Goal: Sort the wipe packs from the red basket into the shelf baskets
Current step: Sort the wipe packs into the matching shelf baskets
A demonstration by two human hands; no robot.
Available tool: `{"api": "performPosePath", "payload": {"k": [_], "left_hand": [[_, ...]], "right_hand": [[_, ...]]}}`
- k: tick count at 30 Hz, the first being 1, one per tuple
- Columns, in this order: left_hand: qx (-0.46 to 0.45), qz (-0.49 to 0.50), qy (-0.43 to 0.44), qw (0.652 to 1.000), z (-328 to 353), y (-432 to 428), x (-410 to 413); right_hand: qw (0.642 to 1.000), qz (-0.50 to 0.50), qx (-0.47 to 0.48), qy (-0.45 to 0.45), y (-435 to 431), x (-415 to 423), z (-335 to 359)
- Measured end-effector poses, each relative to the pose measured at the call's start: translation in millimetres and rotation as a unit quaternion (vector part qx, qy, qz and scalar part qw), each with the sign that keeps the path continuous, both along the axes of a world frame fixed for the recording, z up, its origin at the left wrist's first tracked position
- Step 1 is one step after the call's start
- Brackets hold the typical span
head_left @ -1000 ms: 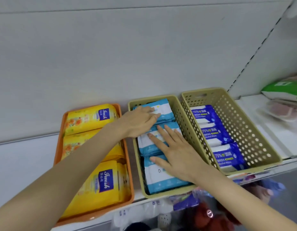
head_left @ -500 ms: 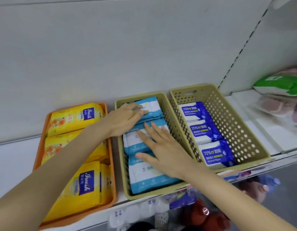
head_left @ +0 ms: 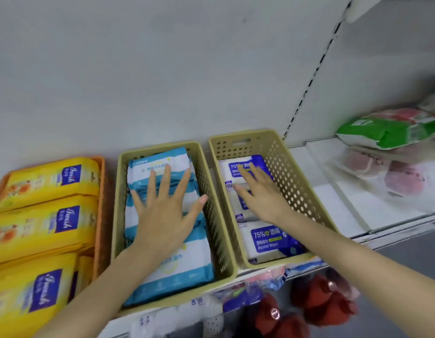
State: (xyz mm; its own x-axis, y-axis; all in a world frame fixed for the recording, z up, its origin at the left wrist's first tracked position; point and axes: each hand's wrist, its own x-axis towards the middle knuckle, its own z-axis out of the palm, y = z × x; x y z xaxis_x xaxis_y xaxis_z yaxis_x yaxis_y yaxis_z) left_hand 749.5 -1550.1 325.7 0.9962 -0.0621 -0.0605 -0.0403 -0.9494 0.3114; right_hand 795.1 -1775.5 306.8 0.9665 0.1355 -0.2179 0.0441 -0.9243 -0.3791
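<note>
The head-worn camera looks forward and down, close above the shelf baskets.

The left hand is pressing flat (fingers spread) on light-blue wipe packs inside the middle basket; just right of that basket the right hand is lying on dark-blue packs.
</note>
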Motion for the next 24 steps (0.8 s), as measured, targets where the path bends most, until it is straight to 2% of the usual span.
{"api": "performPosePath", "payload": {"k": [3, 6, 12, 24], "left_hand": [[0.028, 0.027, -0.036, 0.999, -8.4, 0.0, -0.8], [0.032, 0.043, -0.032, 0.998, -11.1, -0.5, 2.8], [0.045, 0.041, -0.023, 0.998, -13.5, -0.9, -0.5], [0.064, 0.038, -0.033, 0.997, -16.8, -2.6, -2.7]], "right_hand": [[0.996, 0.022, -0.079, -0.038, 6.6, 9.0, -16.2], [0.990, 0.055, -0.115, -0.055, 0.4, 12.4, -27.3], [0.984, 0.068, -0.147, -0.070, -1.5, 10.4, -44.8], [0.983, 0.066, -0.147, -0.082, -0.4, 10.0, -49.6]]}}
